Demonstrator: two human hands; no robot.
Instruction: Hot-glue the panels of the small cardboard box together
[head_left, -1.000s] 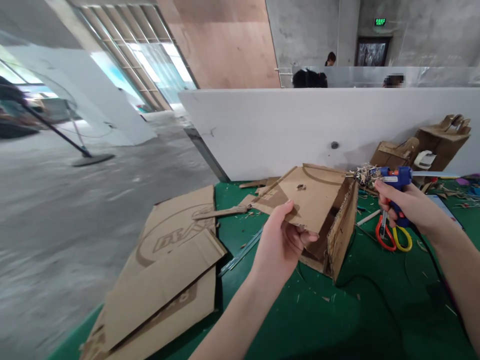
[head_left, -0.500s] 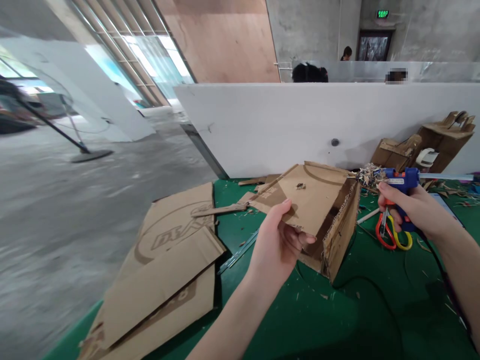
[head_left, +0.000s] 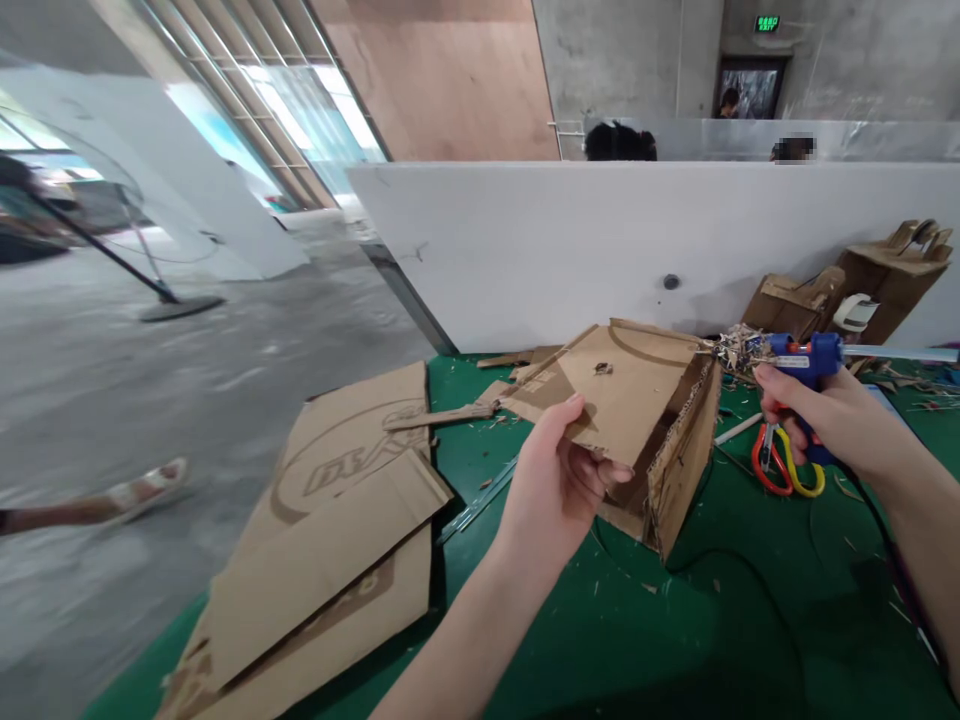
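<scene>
My left hand (head_left: 559, 465) grips the near edge of a cardboard panel (head_left: 637, 385), thumb on top and fingers beneath. The panel lies tilted over an open-sided cardboard box (head_left: 686, 465), and a small hole shows in its face. My right hand (head_left: 832, 415) is wrapped round the handle of a blue hot glue gun (head_left: 806, 358). A clear glue stick (head_left: 900, 353) juts from the gun's back. Scraps and shavings cling round its front, and the thin tip reaches the box's far right corner. Below the gun lie scissors (head_left: 772, 460) with red and yellow handles.
Flat cardboard sheets (head_left: 322, 570) are stacked at the left of the green table (head_left: 570, 640). Clear glue sticks (head_left: 480, 500) lie beside them. Cardboard constructions (head_left: 862, 285) stand at the back right against a white partition (head_left: 540, 250). A black cord crosses the table.
Both hands, the panel and the glue gun stay almost where they were. A passing person's foot has come into view on the floor at left. A person in the background has shifted right.
</scene>
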